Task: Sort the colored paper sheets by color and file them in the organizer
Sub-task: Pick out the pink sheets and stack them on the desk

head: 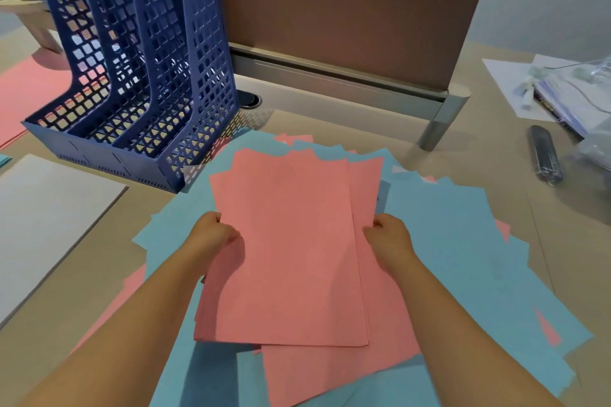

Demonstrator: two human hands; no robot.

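A bundle of pink paper sheets [291, 241] is held over the middle of the desk, its edges fanned unevenly. My left hand [211, 233] grips its left edge and my right hand [390, 236] grips its right edge. Underneath spreads a loose pile of blue sheets [463, 241] with a few pink ones mixed in. The blue mesh organizer [139, 76], with three upright slots, stands at the back left; its slots look empty.
More pink sheets [23, 92] lie flat at the far left behind the organizer. A grey board [49, 218] lies at the left. A brown desk divider [330, 10] runs along the back. A black stapler [545, 155] and bagged papers [562, 89] sit at the right.
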